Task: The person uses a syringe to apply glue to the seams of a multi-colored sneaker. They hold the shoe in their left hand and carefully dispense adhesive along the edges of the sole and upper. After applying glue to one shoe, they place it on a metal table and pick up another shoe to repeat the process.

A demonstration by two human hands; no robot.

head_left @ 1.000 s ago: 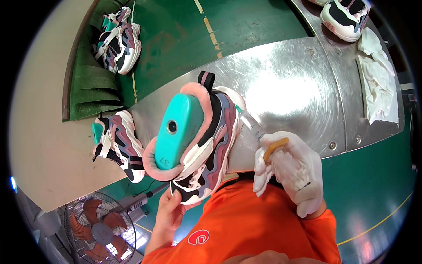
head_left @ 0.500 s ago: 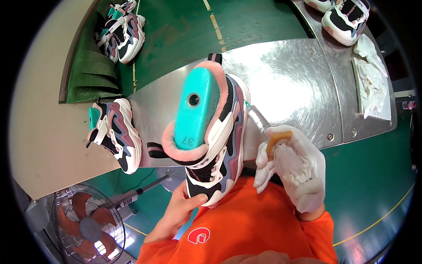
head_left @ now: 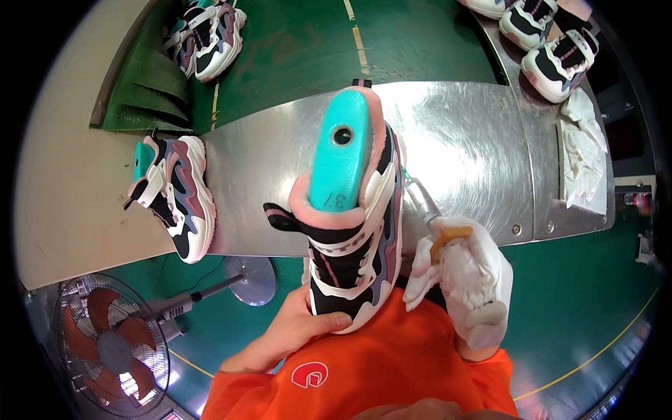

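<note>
My bare left hand [head_left: 308, 325] grips the toe of a sneaker [head_left: 381, 245] in white, black, pink and mauve, thumb pressed on the toe cap. The sneaker is held heel away from me, with a turquoise shoe last [head_left: 341, 157] filling its pink-lined collar. In a white glove, my right hand [head_left: 472, 280] is closed around a glue syringe [head_left: 422, 199] with a pale barrel, an amber finger flange and a thin green tip. That tip is at the sneaker's right side, by the sole edge; whether it touches cannot be seen.
Under the sneaker is a metal table [head_left: 462, 140], with a green conveyor belt [head_left: 294, 49] beyond. Another sneaker [head_left: 178, 196] lies at left, and several more sit at far left and far right. White cloths [head_left: 582, 154] lie at right. A standing fan [head_left: 115, 350] is at lower left.
The sneaker has swung slightly right and points more straight away from me. The syringe has stayed along its right side. The whole view has shifted a little.
</note>
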